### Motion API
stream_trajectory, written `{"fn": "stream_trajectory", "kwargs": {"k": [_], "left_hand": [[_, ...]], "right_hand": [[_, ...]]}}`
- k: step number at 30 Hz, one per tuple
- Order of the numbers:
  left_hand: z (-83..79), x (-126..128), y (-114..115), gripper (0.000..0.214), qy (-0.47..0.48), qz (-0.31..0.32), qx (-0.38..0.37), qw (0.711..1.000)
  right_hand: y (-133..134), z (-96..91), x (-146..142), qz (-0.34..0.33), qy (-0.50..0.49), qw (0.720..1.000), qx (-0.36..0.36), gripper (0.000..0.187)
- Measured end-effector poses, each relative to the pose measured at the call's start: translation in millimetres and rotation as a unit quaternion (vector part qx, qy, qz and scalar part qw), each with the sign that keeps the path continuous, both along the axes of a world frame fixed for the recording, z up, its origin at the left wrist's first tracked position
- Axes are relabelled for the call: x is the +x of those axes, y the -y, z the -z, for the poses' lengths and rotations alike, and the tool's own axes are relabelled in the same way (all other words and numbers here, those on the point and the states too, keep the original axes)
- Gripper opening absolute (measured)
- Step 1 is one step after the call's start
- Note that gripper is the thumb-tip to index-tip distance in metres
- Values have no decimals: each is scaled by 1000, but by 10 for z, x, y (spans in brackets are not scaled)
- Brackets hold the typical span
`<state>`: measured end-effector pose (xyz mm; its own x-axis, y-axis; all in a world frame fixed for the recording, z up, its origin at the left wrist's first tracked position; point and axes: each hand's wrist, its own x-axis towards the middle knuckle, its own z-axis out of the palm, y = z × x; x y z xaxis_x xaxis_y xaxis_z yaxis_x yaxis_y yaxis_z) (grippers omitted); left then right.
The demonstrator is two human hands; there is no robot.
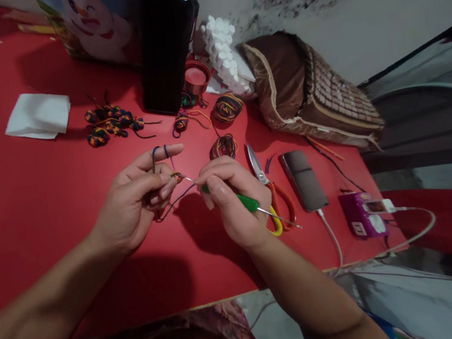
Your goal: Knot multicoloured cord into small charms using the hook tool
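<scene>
My left hand (139,196) pinches a small piece of crochet work (177,177) in multicoloured yarn. Dark yarn (176,204) loops round its outstretched index finger and trails below toward my right hand. Between the thumb and fingers of my right hand (234,196) is a crochet hook (248,202) with a green grip and metal ends; its tip meets the crochet work. Just beyond my right hand lies a ball of multicoloured yarn (223,146), and a second yarn ball (228,107) sits farther back. Scissors (256,165) with orange and yellow handles lie beside my right hand, partly hidden by it.
On the red table (141,284) are crocheted pieces (110,121), a folded white tissue (37,115) and a small yarn bundle (180,122). A black upright object (168,53) stands at the back. To the right are a phone (304,180), a purple box (362,214) with cables and a brown bag (284,76).
</scene>
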<state>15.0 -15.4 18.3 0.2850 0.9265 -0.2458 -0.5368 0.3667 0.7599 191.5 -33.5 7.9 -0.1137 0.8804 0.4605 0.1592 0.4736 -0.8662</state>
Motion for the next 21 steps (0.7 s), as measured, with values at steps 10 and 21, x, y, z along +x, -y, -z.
{"fn": "stream_trajectory", "kwargs": {"k": [10, 21], "left_hand": [[-16, -48, -52, 38, 61, 28, -53, 996], [25, 19, -9, 48, 76, 22, -41, 996]], "right_hand": [[-91, -10, -1, -97, -206, 959, -168, 18], [-152, 121, -124, -57, -296, 921, -248, 21]]}}
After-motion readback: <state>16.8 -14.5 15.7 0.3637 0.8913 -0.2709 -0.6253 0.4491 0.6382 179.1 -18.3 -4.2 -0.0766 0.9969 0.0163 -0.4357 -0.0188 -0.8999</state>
